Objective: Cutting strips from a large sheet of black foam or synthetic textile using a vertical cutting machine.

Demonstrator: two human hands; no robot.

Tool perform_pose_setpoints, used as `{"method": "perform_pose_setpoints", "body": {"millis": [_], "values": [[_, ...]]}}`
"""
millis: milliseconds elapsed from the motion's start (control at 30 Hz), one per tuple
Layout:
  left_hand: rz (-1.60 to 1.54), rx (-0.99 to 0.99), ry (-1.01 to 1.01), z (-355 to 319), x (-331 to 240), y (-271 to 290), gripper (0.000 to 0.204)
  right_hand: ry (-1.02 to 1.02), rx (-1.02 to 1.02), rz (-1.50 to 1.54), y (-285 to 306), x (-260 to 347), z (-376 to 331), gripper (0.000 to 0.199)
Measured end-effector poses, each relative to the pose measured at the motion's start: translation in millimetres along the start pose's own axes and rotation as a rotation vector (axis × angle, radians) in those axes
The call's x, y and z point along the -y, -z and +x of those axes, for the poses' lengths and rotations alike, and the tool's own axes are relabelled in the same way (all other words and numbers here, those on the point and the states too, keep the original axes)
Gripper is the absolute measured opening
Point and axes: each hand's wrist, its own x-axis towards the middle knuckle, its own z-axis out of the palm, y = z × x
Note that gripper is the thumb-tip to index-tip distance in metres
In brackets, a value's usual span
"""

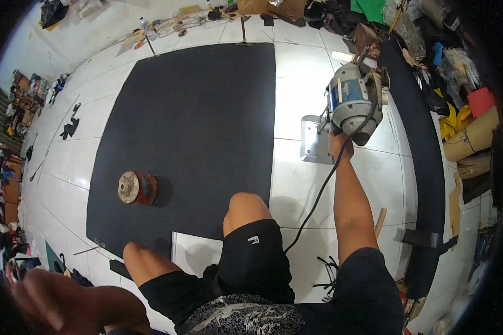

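Note:
A straight-knife cloth cutting machine (349, 95), with a grey and blue motor and a flat metal base plate (313, 146), stands on the tiles right of the black fabric (190, 123). My right hand (341, 147) is closed on it below the motor, which hides part of the fingers. Its black cord curves back toward my body. At the lower left my left hand (42, 298) is raised near the camera, away from the fabric; its fingers are blurred, and no object shows in it. A worn red cylinder (138, 187) with a pale top sits on the fabric.
Thin metal pieces stand at the fabric's far edge (243, 33). A long black strip of material (425, 162) runs along the right. Beyond it lie rolled brown material (475, 137) and heaped scraps. A wooden stick (380, 222) and black strips (328, 273) lie beside my right arm.

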Motion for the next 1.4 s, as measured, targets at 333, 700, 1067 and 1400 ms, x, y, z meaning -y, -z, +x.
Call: {"method": "perform_pose_setpoints", "body": {"millis": [333, 700, 1067, 1400], "values": [[1.111, -0.203, 1.091, -268.6, 54.2, -5.8, 0.021, -0.074, -0.036, 0.002, -5.2, -13.3, 11.6, 0.069], [0.827, -0.776, 1.41, -416.8, 23.5, -35.7, 0.034, -0.065, -0.029, 0.146, 12.0, 3.1, -8.1, 0.051], [0.848, -0.62, 1.421, -428.1, 55.0, -15.6, 0.035, -0.376, -0.48, 1.1, -58.6, -86.2, -247.4, 0.037], [0.735, -0.578, 1.318, -419.2, 117.9, -14.9, 0.033, -0.308, -0.077, 0.742, -45.1, -92.4, -408.2, 0.041]]}}
